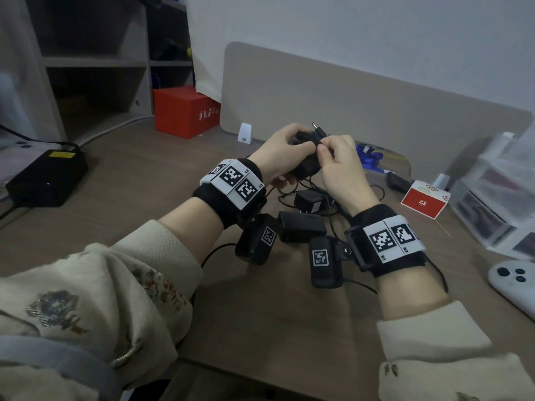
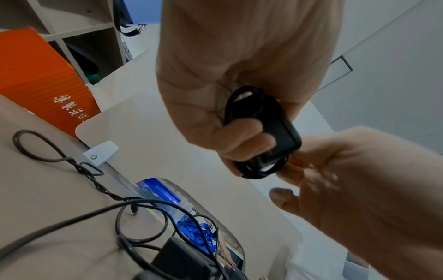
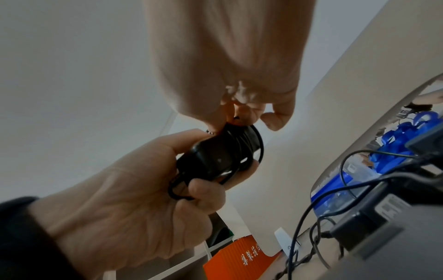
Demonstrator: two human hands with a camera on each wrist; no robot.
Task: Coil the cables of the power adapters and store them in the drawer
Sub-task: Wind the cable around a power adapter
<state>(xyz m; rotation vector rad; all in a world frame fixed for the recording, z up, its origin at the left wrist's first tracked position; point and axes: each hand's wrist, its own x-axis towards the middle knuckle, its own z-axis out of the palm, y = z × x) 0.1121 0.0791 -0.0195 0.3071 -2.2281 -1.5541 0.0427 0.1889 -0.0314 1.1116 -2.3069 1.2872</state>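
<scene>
step: coiling first adapter point(image 1: 305, 166) cable | left hand point(image 1: 282, 153) grips wound adapter | right hand point(image 1: 337, 166) fingers pinch cable end point(image 1: 320, 131) | next: tuck end, find drawer (unseen) | two adapters point(image 1: 302, 225) uncoiled on bench point(image 1: 144, 198)

My brown wood-grain counter point(image 1: 130, 175) ends at a beige divider panel point(image 1: 333, 96) before a plain white wall point(image 1: 347, 30). To my left stands a grey open shelf unit point(image 1: 95, 62) in dim light.

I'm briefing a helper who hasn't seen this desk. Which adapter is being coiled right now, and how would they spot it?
Start at the beige divider behind the desk. In front of it, both hands meet above a pile of black adapters. The one meant is the adapter gripped in the left hand: alone lifted off the desk, cable wound round it, plug sticking up.
</scene>
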